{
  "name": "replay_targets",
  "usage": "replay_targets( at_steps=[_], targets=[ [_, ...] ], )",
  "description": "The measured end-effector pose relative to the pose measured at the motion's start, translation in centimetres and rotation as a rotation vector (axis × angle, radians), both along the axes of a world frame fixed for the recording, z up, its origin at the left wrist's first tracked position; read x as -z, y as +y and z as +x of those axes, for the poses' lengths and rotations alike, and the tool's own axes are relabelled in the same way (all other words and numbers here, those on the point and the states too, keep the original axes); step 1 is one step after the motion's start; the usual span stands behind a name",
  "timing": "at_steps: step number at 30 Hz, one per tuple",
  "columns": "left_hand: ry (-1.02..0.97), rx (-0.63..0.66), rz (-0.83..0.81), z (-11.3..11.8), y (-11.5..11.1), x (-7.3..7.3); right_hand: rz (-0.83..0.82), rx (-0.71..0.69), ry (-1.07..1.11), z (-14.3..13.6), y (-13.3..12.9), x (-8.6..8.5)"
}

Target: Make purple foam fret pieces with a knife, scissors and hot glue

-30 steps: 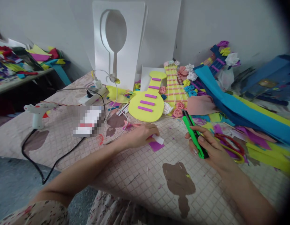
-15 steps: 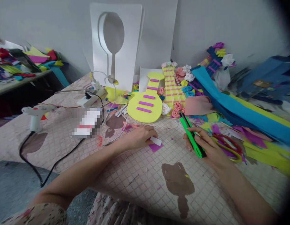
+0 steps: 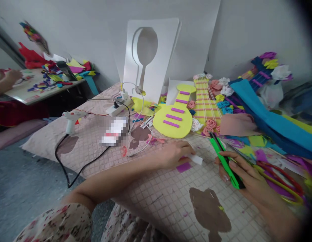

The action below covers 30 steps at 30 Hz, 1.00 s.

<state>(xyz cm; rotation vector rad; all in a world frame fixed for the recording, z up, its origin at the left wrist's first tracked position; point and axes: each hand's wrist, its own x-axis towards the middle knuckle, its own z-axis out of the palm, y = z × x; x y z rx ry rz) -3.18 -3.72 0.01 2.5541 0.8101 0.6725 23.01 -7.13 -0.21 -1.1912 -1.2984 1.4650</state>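
Observation:
The fingers of my left hand point(image 3: 178, 154) are closed on a small white strip point(image 3: 196, 159) that sticks out to the right. Just below those fingers, a purple piece point(image 3: 184, 167) lies on the quilted table cover. My right hand point(image 3: 243, 173) grips a green utility knife point(image 3: 225, 163), its black tip pointing up and away from me. Behind my hands rests a yellow guitar-shaped cutout point(image 3: 174, 122) with several purple bars across it. A pair of scissors point(image 3: 279, 178) with red and yellow handles lies right of my right hand.
To the left are a white glue gun point(image 3: 71, 119), a blurred-out box point(image 3: 114, 131) and a power strip point(image 3: 117, 107) with trailing cords. A white board point(image 3: 158, 67) with a cutout leans on the wall. Blue strips point(image 3: 267, 104) lie right. Another person's arm point(image 3: 6, 80) is far left.
My view has swung left, so the table appears farther right and another person's arm has come in. The white strip has shifted off the purple piece. The knife stays in my right hand.

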Motion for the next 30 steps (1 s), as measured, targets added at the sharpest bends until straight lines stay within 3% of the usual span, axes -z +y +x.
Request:
replay_targets(
  at_steps=[4, 7, 13, 23, 30],
  targets=[
    [0.086, 0.036, 0.027, 2.2, -0.1, 1.6, -0.045, 0.022, -0.038, -0.3, -0.1, -0.4],
    [0.063, 0.032, 0.011, 2.5, 0.0, 2.2, -0.024, -0.010, -0.027, -0.4, -0.1, -0.5],
    [-0.103, -0.046, -0.086, 1.0, 0.2, 1.4, -0.023, -0.051, -0.005, -0.7, -0.2, -0.2],
    [0.001, 0.006, -0.069, 2.4, -0.2, 1.9, -0.032, -0.091, -0.013, -0.8, -0.2, 0.4],
    [-0.045, -0.054, -0.053, 1.1, -0.8, 0.2, -0.053, -0.083, -0.037, -0.8, -0.4, 0.1]
  ],
)
